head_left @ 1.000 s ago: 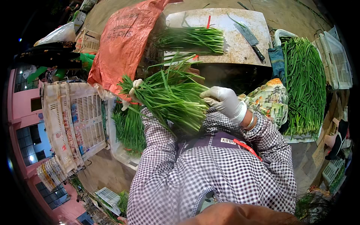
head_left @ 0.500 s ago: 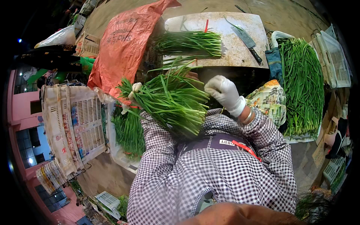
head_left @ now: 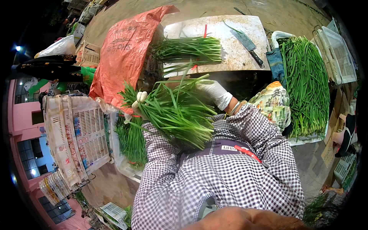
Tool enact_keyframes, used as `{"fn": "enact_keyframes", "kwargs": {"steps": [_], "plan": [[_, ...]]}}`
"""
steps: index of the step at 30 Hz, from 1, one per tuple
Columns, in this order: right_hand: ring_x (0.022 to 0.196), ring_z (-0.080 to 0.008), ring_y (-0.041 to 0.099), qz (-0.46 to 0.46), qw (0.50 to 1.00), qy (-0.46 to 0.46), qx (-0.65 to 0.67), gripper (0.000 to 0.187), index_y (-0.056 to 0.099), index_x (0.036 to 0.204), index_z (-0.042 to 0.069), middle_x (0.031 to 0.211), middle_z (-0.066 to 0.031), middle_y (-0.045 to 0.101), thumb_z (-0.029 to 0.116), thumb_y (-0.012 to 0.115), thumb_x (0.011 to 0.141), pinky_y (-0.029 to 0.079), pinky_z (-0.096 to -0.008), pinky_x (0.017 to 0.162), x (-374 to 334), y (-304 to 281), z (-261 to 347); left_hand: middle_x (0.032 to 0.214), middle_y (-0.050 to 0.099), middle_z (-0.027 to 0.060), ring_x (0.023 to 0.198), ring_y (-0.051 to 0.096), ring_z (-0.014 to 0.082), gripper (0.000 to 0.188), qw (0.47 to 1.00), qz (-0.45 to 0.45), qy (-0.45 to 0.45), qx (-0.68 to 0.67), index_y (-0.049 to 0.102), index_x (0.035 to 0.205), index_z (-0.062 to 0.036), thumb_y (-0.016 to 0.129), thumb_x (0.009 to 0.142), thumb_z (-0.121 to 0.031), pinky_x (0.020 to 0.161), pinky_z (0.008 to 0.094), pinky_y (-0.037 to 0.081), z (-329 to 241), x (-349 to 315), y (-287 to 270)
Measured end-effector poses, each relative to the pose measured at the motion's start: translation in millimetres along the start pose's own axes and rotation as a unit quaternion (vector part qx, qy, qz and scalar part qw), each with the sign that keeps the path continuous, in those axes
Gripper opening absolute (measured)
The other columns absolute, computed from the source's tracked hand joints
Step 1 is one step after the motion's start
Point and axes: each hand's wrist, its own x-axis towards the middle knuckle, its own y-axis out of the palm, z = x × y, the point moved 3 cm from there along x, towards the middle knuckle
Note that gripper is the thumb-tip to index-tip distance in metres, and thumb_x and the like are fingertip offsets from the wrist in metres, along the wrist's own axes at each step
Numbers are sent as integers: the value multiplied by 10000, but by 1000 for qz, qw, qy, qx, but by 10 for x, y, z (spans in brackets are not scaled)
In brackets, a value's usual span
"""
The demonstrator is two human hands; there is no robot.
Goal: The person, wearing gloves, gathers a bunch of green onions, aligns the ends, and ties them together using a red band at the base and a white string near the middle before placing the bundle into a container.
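A large loose bunch of garlic chives [head_left: 178,115] lies across my left forearm, its pale stem ends pointing right. My left hand [head_left: 140,98], in a white glove, is closed round the leafy end of the bunch. A red tie shows by that wrist. My right hand [head_left: 215,94], also in a white glove, is at the far edge of the stems. Its fingertips go in behind the stalks, so their grip is hidden. Beyond the bunch, another bundle of chives [head_left: 191,49] lies on a stained white board [head_left: 237,57].
A cleaver [head_left: 245,42] with a black handle rests on the board. To the right stands a white crate [head_left: 278,35] packed with chives; another crate of chives [head_left: 130,138] is at my left. An orange-red sack [head_left: 122,57] and stacked crates [head_left: 74,130] stand further left.
My right hand has moved left from beside the stem ends to the far edge of the bunch, its fingers now behind the stalks. My left hand keeps its hold.
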Motion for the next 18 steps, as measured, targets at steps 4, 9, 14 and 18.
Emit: {"fn": "enact_keyframes", "kwargs": {"steps": [4, 9, 14, 18], "plan": [[824, -83, 594, 46, 991, -30, -125, 199, 697, 1012, 11, 943, -18, 694, 152, 691, 871, 484, -249, 731, -62, -131, -7, 819, 428, 4, 709, 471, 163, 199, 999, 3, -26, 30, 387, 780, -109, 579, 820, -136, 698, 344, 462, -115, -27, -29], [828, -98, 597, 125, 954, -9, -272, 186, 683, 979, 1, 900, -16, 679, 124, 724, 845, 484, -266, 774, -58, -459, -11, 847, 418, 16, 727, 457, 186, 220, 997, -7, -25, 73, 362, 801, -106, 580, 807, -135, 703, 367, 445, -74, -34, 140], [838, -225, 668, 123, 812, -17, -570, 265, 720, 998, 94, 916, -105, 706, 264, 732, 795, 516, -343, 772, -57, -1066, 152, 835, 414, 16, 722, 447, 175, 227, 994, -12, -38, 101, 360, 798, -109, 583, 804, -153, 699, 357, 438, -67, -3, 168], [915, -290, 680, -3, 543, 78, -836, 289, 734, 1009, 130, 1003, -110, 711, 330, 709, 802, 531, -395, 799, -183, -1324, 236, 818, 400, 13, 691, 427, 162, 232, 997, -10, -47, 68, 351, 788, -109, 580, 791, -137, 675, 353, 426, -116, -31, 86]]}}
